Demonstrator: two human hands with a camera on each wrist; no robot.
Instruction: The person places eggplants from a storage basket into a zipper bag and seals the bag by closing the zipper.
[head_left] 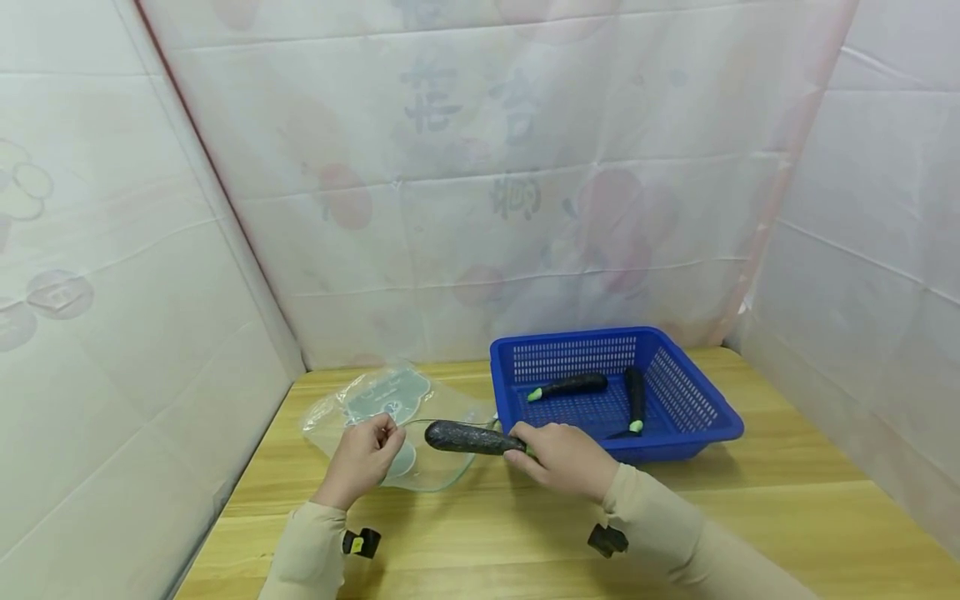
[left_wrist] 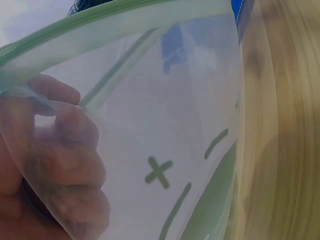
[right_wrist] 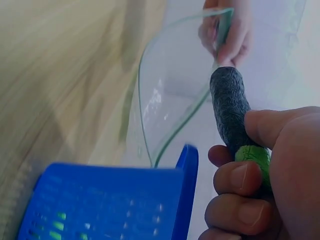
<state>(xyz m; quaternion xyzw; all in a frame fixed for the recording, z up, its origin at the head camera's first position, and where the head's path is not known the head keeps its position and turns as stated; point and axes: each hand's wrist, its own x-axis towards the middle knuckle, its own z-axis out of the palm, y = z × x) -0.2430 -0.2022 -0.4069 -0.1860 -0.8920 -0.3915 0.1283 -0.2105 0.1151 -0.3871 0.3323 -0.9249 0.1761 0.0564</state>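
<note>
My right hand (head_left: 564,458) grips a long, dark eggplant (head_left: 474,438) by its green stem end. Its blunt end points left, over the mouth of a clear zip bag (head_left: 433,477) with a green-edged opening. The corner of that mouth is pinched between the thumb and fingers of my left hand (head_left: 362,458). In the left wrist view, the fingers (left_wrist: 75,167) show through the clear film, below the green zip strip (left_wrist: 75,37). The right wrist view has the bag's mouth spread apart, with the eggplant (right_wrist: 230,107) pointing towards the left hand (right_wrist: 232,32).
A blue plastic basket (head_left: 705,429) with slotted walls stands right of the bag on the wooden table (head_left: 465,550). Inside lie a sideways eggplant (head_left: 576,384) and another eggplant (head_left: 634,397) pointing towards me. Pale printed sheets (head_left: 480,208) enclose the table's back and sides.
</note>
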